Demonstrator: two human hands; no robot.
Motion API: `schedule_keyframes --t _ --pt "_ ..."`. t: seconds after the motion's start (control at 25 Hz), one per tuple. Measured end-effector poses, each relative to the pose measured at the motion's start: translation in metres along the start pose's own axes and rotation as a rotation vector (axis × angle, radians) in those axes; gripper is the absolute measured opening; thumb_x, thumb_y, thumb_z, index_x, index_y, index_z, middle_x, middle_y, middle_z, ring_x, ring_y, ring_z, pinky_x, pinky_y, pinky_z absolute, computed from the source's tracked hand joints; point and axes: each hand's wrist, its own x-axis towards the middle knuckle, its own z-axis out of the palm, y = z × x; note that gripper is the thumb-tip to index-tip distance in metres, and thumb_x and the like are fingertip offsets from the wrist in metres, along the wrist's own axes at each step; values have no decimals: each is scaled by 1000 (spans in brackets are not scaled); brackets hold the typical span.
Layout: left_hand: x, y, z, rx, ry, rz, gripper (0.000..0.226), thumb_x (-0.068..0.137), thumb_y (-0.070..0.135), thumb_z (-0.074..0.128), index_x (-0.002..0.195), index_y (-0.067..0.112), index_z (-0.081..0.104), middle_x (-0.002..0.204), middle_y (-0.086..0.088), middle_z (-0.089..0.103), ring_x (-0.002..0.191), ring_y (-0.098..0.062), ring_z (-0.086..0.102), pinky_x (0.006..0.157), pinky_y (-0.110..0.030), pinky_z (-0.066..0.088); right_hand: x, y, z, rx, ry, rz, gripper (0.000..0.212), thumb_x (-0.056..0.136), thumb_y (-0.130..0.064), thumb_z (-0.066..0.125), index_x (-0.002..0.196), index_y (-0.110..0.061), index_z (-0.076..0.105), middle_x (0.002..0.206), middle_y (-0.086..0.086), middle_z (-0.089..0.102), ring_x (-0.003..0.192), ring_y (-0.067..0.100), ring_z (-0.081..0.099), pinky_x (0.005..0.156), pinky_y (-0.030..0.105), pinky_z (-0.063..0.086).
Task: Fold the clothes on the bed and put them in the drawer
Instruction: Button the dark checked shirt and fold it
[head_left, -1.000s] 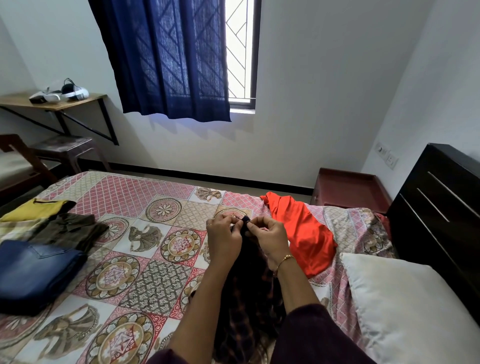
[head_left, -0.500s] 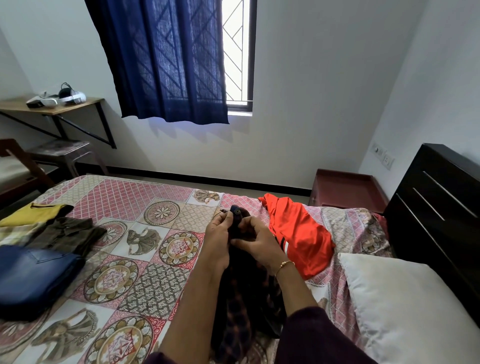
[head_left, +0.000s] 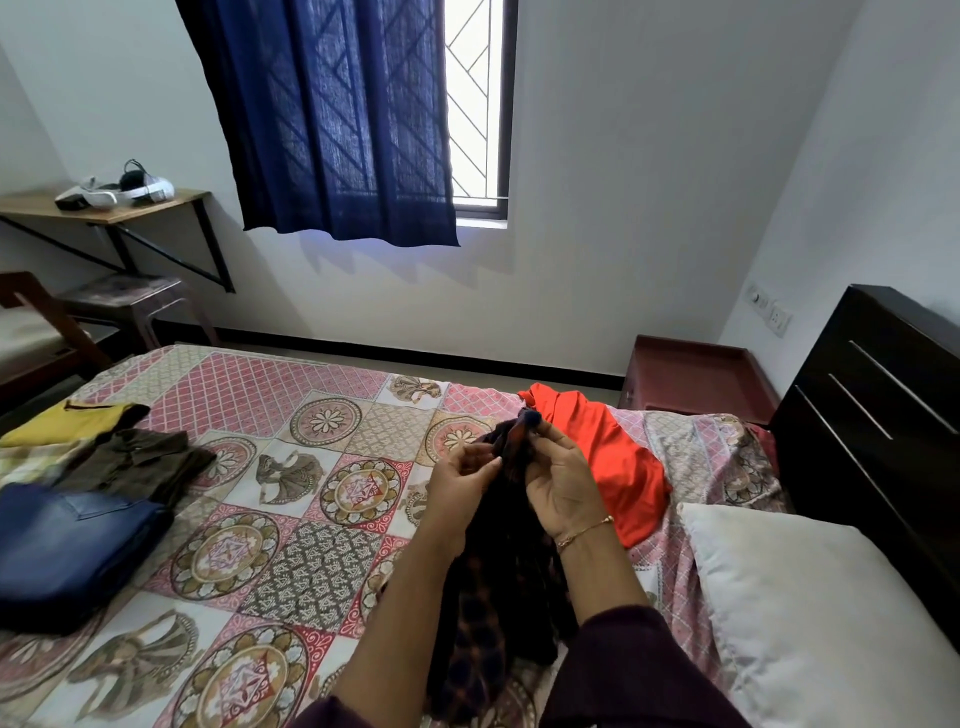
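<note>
Both the left hand (head_left: 467, 475) and right hand (head_left: 558, 486) pinch the dark checked garment (head_left: 498, 597), seemingly by its collar, so a loose pinch could drop it in a heap on the bed (head_left: 311, 519).

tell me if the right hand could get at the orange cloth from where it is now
Probably yes: the orange cloth lies just beyond the right hand with nothing between them, but its fingers are pinching the dark plaid garment, so it must let go first.

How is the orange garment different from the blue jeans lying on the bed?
The orange garment lies loose and crumpled near the pillow; the blue jeans are folded into a neat stack at the opposite side. The orange garment is thin, smooth and bright, while the jeans look thick, dark and faded in patches. Both rest on the patterned bedspread, and neither hand touches them.
</note>
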Motion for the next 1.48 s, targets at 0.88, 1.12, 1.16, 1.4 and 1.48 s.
schedule_keyframes --t 0.88,1.12,1.16,1.4,1.48 --pt "5 -10 -3 176 -81 126 22 85 -1 56 70 14 54 89 -4 47 79 -13 49 69 -22 43 -4 -14 -19 -516 236 -235 25 88 5 56 91 -18 64 82 4 60 81 19 59 86 38 50" --pt "11 -25 -15 722 58 416 17 79 2 71 79 7 55 110 -4 34 102 -14 42 88 -10 32 -3 -8 -19 -363 181 -135 36 90 10 47 125 3 54 99 3 61 97 15 56 91 23 45" --pt "11 -26 -16 737 118 440 14 81 4 69 78 4 56 109 -4 35 100 -15 43 88 -12 33 -3 -8 -19 -359 167 -121 39 90 12 45 128 4 51 101 3 61 101 16 55 91 23 44" --pt "9 -14 -10 823 248 589 14 90 12 60 83 -1 59 97 -1 44 91 -16 40 76 -27 33 -10 -6 -19 -427 -2 -54 59 88 16 40 140 -14 41 101 6 58 94 20 53 88 30 47" --pt "3 -6 -4 653 200 589 13 93 10 55 81 5 53 78 4 46 69 -9 44 63 -20 31 -12 -8 -17 -515 -33 -51 64 88 16 42 141 -18 39 88 4 60 84 18 56 83 30 49"
